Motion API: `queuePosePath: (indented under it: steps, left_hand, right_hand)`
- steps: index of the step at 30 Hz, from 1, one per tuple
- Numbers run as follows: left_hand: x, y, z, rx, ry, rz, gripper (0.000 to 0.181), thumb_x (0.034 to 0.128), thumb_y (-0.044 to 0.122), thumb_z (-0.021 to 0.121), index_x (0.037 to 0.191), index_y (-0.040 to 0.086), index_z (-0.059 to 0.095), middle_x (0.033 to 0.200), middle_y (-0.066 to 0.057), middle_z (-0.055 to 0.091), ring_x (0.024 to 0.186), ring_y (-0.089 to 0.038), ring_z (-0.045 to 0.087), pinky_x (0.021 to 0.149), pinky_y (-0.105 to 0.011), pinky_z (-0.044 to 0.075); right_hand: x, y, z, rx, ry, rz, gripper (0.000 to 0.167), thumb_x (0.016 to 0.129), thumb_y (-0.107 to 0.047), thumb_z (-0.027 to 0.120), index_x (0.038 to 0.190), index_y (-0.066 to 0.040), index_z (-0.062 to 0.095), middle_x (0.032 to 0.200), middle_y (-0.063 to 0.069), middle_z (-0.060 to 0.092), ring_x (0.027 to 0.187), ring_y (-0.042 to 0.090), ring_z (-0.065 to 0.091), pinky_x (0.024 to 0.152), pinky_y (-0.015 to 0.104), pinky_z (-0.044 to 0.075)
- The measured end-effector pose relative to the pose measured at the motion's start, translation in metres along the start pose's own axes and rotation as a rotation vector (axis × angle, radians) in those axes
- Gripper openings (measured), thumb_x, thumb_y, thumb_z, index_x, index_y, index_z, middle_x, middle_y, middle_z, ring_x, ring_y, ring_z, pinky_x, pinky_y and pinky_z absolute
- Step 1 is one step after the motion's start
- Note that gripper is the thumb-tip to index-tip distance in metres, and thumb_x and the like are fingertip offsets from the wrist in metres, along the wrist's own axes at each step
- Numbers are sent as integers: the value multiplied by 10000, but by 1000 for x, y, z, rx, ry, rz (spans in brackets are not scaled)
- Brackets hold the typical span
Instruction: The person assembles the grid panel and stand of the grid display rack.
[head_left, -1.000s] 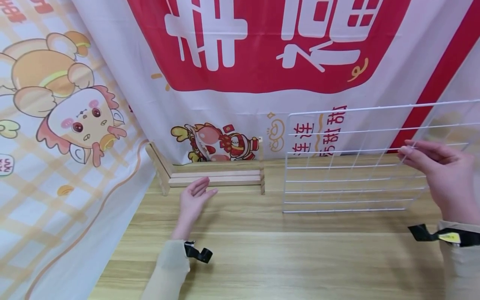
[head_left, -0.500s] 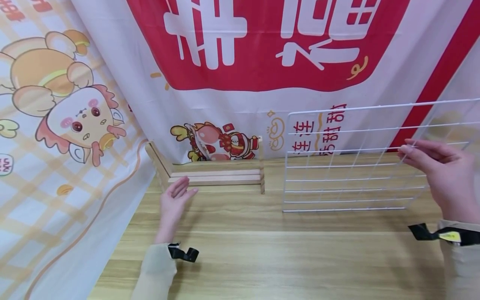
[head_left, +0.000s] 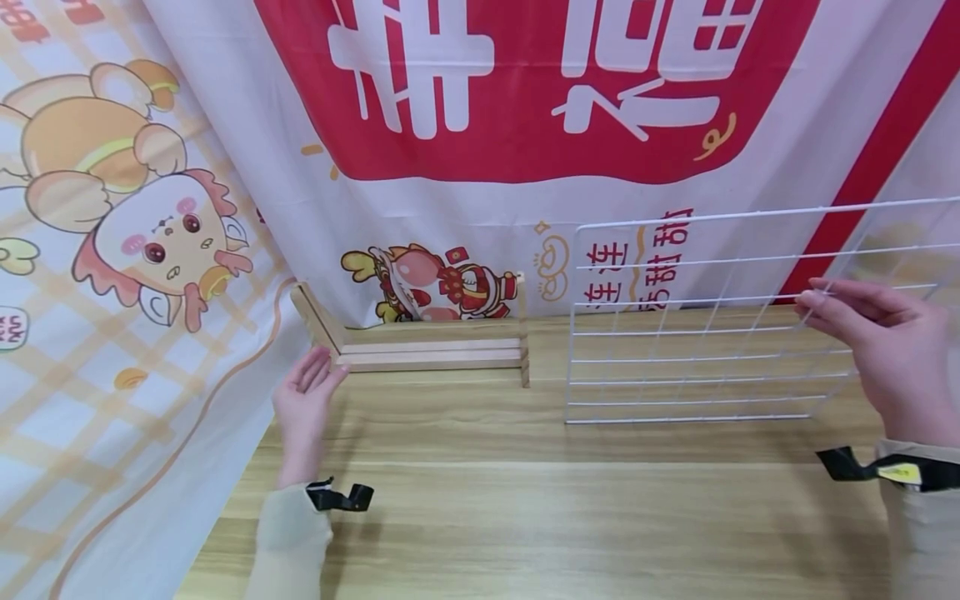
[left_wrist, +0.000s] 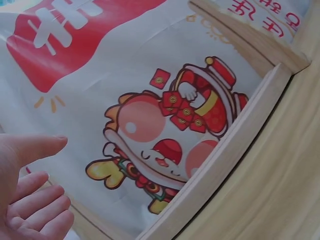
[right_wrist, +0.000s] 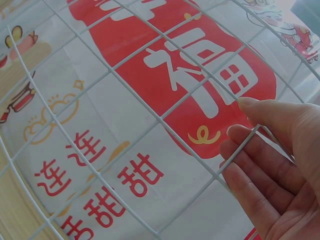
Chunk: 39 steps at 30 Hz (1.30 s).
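Note:
A light wooden stand (head_left: pixel 435 358), made of a low crossbar between two side pieces, stands at the back left of the table. My left hand (head_left: pixel 303 400) is at its left side piece (head_left: pixel 317 317), thumb and fingers apart; whether it touches the wood I cannot tell. In the left wrist view the left hand (left_wrist: pixel 37 205) has nothing between thumb and fingers, and the crossbar (left_wrist: pixel 225 152) runs off to its right. On the right, my right hand (head_left: pixel 888 342) holds a white wire grid panel (head_left: pixel 690 420) upright. The right wrist view has thumb and fingers of the right hand (right_wrist: pixel 282 175) pinching the wires (right_wrist: pixel 159 120).
Behind the table hangs a white and red printed cloth (head_left: pixel 450 158) with large characters. A second cloth (head_left: pixel 135 350) with cartoon animals covers the left side. Wood-grain tabletop (head_left: pixel 570 508) spreads in front of the stand and the panel.
My left hand has moved left along the wooden stand, from in front of the crossbar to its left side piece. The right hand and the wire grid panel have stayed in place.

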<state>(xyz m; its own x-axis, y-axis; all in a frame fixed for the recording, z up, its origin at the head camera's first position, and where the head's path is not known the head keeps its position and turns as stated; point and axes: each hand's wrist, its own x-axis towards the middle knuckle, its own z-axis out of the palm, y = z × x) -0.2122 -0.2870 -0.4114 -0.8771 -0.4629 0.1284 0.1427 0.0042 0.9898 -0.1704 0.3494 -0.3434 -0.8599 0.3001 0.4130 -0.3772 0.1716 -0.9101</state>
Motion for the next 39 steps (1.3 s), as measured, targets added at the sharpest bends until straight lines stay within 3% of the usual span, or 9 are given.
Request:
queuePosePath:
  steps: [6,16,26,32,39]
  left_hand:
    - [11,9,-11,-64,63,-11,698,834,42,851,1458,51,538,1486,-148,522,1365,-248,495,1023,-193,457]
    - [38,17,-16,-1,91,18,742,811,92,882,1470,105,542,1504,-106,511,1379,-229,478,1063,-209,429]
    - [64,27,-14,8,38,-12,787,827,150,877,1514,155,494,1560,-46,450,1428,-188,407,1091,-207,395]
    - [78,22,-11,6,31,-31,785,844,117,858,1527,142,471,1568,-85,432,1430,-206,404,1080,-202,405]
    - [97,17,-12,83,-2,-20,798,859,146,849,1545,166,441,1573,-78,424,1420,-193,417,1114,-208,368]
  right_hand:
    - [0,1,-1,20,-1,6,382,960,-45,687,1337,-2,645,1160,-46,714,946,16,709,811,139,501]
    - [0,0,-2,-4,-1,3,378,957,-38,694,1330,-3,651,1150,-41,718,952,19,709,820,143,499]
    - [0,1,-2,21,5,28,395,945,-90,722,1323,2,654,1132,-26,721,917,38,721,804,152,508]
    - [-1,1,-2,38,-4,32,393,942,-91,726,1315,10,656,1115,-27,727,897,45,726,797,157,512]
    - [0,0,-1,33,0,32,407,939,-101,733,1320,16,649,1112,-29,727,892,43,726,798,154,512]
